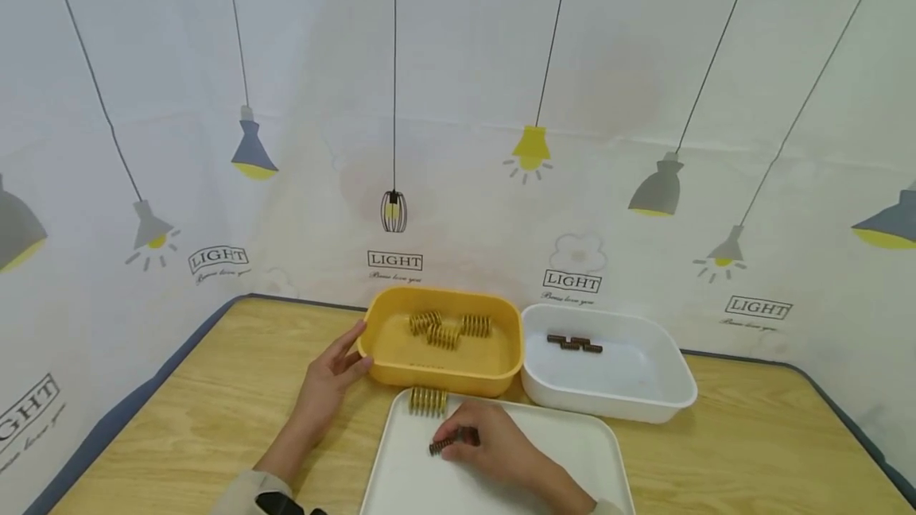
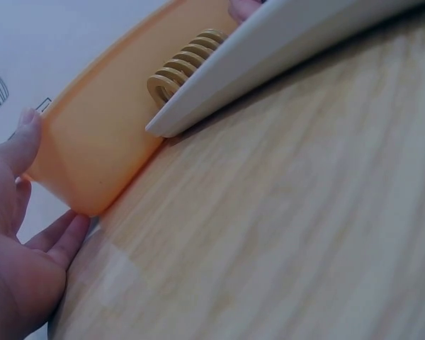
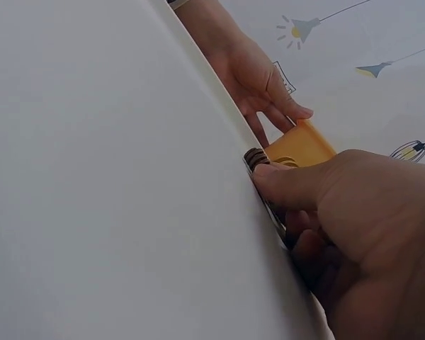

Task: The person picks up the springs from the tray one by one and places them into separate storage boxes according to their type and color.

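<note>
My right hand (image 1: pixel 494 439) pinches a small dark coil spring (image 1: pixel 440 446) between thumb and fingers, low over the white tray (image 1: pixel 572 451). One end of that spring sticks out past the thumb in the right wrist view; the curled fingers hide the rest. A thicker gold spring (image 1: pixel 428 401) lies at the tray's far edge, just beyond the right hand. My left hand (image 1: pixel 325 380) touches the left end of the yellow bin (image 1: pixel 444 378), its fingers and thumb spread along the wall. Three gold springs (image 1: pixel 444 337) lie inside this bin.
Right of the yellow bin, close against it, stands a white bin (image 1: pixel 608 400) with several dark springs (image 1: pixel 571 346) in it. Both bins stand behind the tray on a wood-grain table (image 1: pixel 758 435). A curtain (image 1: pixel 465 102) printed with lamps hangs behind and at the sides.
</note>
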Tool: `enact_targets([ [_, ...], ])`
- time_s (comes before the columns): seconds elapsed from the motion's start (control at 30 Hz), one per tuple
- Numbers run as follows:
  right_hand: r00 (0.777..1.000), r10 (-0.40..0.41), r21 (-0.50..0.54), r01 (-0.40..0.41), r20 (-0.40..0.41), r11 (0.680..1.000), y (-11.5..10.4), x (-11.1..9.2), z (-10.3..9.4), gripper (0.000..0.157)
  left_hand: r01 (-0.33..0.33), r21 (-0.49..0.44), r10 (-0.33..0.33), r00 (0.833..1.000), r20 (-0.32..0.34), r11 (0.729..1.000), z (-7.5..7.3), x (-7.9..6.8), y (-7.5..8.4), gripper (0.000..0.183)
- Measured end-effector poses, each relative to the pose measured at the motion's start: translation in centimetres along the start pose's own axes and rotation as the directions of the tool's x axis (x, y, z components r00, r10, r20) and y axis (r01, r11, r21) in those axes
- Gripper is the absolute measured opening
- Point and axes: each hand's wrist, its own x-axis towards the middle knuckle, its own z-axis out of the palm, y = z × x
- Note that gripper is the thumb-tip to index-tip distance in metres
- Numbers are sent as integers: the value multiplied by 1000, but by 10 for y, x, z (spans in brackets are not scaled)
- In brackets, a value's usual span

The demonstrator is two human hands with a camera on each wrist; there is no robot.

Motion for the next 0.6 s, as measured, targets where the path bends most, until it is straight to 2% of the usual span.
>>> enact_targets([
  [0.3, 996, 94, 54, -94, 6, 994, -12, 0, -16, 12, 7, -6, -7, 1000, -4, 1000, -1, 1, -2, 57],
  [0.43, 996, 86, 51, -86, -3, 995, -21, -1, -28, 10, -3, -4, 3, 1000, 1, 1000, 0, 1, -1, 58],
  [0.6, 995, 72, 7, -72, -65, 997, -27, -5, -44, 10, -3, -5, 3, 1000, 5, 1000, 0, 1, -2, 58],
])
